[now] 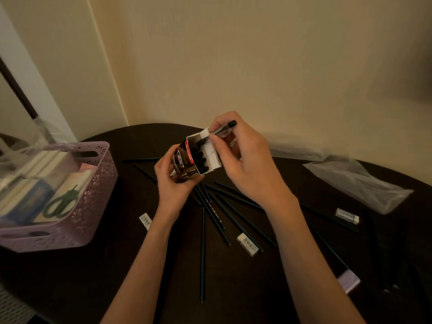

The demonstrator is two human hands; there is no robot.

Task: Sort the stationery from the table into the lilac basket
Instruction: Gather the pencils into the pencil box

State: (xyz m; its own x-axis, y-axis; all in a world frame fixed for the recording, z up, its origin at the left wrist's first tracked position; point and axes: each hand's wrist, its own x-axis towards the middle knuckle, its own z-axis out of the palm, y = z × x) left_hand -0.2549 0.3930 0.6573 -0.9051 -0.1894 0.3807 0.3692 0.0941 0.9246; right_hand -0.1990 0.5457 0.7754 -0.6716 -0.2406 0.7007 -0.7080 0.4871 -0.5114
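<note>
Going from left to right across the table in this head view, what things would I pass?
Lilac basket with green scissors → white eraser → left hand holding the pen box → right hand pinching a pen → clear plastic bag.

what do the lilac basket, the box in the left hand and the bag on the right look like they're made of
Lilac basket: looks like moulded plastic, matt, with a punched flower pattern and cut-out handles.
Box held in the left hand: probably thin card, printed outside, plain white inside at the open flaps.
Bag: apparently thin clear plastic film, crinkled and faintly shiny; the dark table shows through it.
</note>
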